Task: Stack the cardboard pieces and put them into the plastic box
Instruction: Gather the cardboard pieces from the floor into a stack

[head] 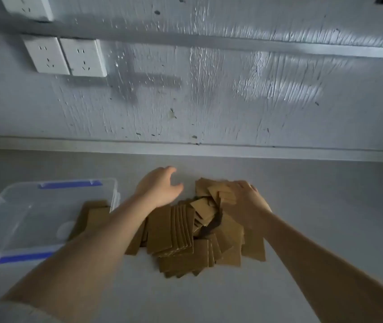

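Observation:
A loose heap of several brown cardboard pieces (181,238) lies on the grey table in front of me. My left hand (160,187) hovers over the heap's far left edge with its fingers apart and nothing in it. My right hand (246,201) presses down on the far right of the heap, fingers closed over a few cardboard pieces (225,194). A clear plastic box (34,217) with blue latches stands to the left of the heap. A few cardboard pieces (92,217) show through its right wall; whether they lie inside or behind it is unclear.
The grey table (314,206) ends at a white wall (209,101) close behind the heap. Two white wall sockets (65,57) sit at the upper left, above the box.

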Motion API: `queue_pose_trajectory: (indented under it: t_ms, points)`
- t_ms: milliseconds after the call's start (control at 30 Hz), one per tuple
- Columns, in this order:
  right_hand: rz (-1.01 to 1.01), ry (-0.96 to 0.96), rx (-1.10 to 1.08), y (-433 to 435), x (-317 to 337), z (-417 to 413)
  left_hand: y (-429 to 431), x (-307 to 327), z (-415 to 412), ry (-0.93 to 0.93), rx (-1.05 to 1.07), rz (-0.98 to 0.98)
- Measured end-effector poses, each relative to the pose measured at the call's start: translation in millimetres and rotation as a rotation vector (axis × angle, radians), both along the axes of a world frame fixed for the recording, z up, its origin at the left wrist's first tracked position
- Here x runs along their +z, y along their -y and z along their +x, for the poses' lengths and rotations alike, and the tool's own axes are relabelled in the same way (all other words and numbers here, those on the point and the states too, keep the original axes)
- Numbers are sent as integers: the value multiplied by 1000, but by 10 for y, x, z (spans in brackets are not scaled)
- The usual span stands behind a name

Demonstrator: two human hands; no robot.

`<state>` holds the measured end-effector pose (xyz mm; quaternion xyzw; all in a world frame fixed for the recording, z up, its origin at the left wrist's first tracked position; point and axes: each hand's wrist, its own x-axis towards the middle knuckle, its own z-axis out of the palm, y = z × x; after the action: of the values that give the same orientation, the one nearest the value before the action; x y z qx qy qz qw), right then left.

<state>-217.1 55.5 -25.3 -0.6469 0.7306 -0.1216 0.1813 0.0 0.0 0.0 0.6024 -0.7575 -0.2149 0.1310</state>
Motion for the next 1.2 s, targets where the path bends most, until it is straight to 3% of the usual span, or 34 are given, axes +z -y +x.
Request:
queue_pose_trajectory:
  t_ms: [233,567,733,867,1200]
  points:
    - [120,24,-124,376,-393,-80,328,-480,-361,-110,-6,213]
    - [236,-109,-150,717,-611,-308,659,-879,-720,-248,85,296]
    - [229,-78,-177,804,-621,-318,712,-929,-826,-366,141,380]
    - [293,-10,-161,798,-628,-330,701,-960,-823,-467,179,445]
    - [158,227,-63,663,-508,-237,533,-822,-605,-533,80,441]
